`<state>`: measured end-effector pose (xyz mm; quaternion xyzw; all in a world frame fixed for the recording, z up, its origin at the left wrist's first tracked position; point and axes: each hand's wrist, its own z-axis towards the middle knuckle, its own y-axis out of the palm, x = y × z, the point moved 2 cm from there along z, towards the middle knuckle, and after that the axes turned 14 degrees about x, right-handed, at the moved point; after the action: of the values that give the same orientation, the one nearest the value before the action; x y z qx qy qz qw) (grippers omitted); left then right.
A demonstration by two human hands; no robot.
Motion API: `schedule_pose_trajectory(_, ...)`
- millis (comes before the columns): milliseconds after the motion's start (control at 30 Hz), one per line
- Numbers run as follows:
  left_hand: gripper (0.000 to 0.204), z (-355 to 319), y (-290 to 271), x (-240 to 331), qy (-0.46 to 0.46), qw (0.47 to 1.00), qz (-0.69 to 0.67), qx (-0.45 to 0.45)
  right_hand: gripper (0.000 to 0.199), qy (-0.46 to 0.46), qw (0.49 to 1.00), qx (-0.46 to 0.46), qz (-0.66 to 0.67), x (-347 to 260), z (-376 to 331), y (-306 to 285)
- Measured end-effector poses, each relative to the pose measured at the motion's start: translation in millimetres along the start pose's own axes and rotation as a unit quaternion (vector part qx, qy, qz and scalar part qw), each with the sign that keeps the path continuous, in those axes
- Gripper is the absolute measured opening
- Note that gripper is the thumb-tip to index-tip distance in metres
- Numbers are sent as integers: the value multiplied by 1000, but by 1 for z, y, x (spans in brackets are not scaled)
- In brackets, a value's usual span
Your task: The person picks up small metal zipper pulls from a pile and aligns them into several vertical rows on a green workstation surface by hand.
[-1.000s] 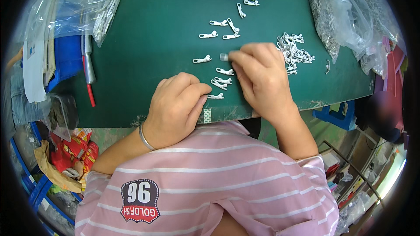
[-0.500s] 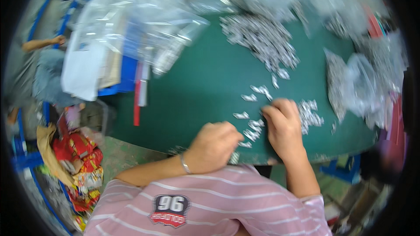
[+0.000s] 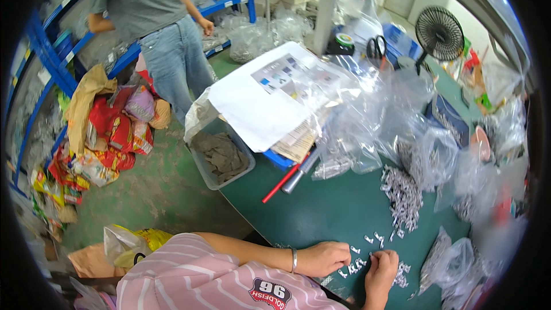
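Note:
Small silvery metal pieces (image 3: 357,264), shaped like clasps, lie loosely on the green tabletop (image 3: 321,215) between my two hands. My left hand (image 3: 328,259), with a bracelet at the wrist, rests beside them; its fingers are curled in and hide whatever they may hold. To the right, my right hand (image 3: 383,272) has thumb and fingers pinched together, with a small silvery piece showing at the fingertips. A little group of the same pieces (image 3: 402,274) lies just right of that hand. Farther back spreads a larger heap of pieces (image 3: 402,198).
Clear plastic bags (image 3: 361,132) and papers (image 3: 258,103) cover the far left of the table, by a red stick (image 3: 281,182). Filled bags (image 3: 453,264) stand at the right. A grey bin (image 3: 236,169) stands at the left edge. Beyond are a standing person (image 3: 166,34) and a black fan (image 3: 439,33).
The view has swung left and up, bringing in the standing person's torso, the shelves and the fan. Both hands stay close together over the small metal pieces.

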<state>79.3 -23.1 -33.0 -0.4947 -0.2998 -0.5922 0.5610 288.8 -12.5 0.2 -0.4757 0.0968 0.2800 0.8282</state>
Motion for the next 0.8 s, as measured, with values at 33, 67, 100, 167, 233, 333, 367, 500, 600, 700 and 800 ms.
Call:
schedule_pose_trajectory(33, 7, 0, 1, -1, -8, 1000, -11, -2, 11, 7, 1000, -8, -6, 0, -2, -1)
schedule_pose_trajectory(67, 7, 3, 0, 3, -20, 1000, -13, -12, 11, -4, 1000, 4, -12, 0, -1, -1)
schedule_pose_trajectory(100, 7, 4, 4, -1, -7, 1000, -9, -9, 7, 10, 1000, -18, -16, 1, 1, -3)
schedule_pose_trajectory(167, 7, 4, 6, -3, -13, 1000, -15, -11, 9, 34, 997, -69, -27, -1, 9, -7)
schedule_pose_trajectory(233, 5, 4, 8, -5, -19, 999, -31, 1, 8, 27, 995, -77, -61, -8, 16, -7)
schedule_pose_trajectory(333, 5, 3, 31, -28, -19, 999, -27, 17, 9, 14, 994, -73, -76, -10, 19, -6)
schedule_pose_trajectory(367, 5, 5, 35, -32, -15, 999, -22, 19, 9, 8, 995, -66, -81, -10, 19, -6)
schedule_pose_trajectory(500, 5, 7, 44, -41, -28, 999, -36, 5, 10, -8, 991, -91, -93, -8, 19, -4)
schedule_pose_trajectory(600, 5, 5, 50, -46, 6, 999, -43, 19, 10, -4, 988, -97, -119, -7, 18, -3)
schedule_pose_trajectory(700, 5, 7, 57, -50, 18, 998, -56, 34, 10, -4, 984, -116, -134, -6, 21, -4)
schedule_pose_trajectory(800, 5, 4, 36, -29, 20, 997, -61, 30, 11, 35, 974, -154, -162, -16, 22, -6)
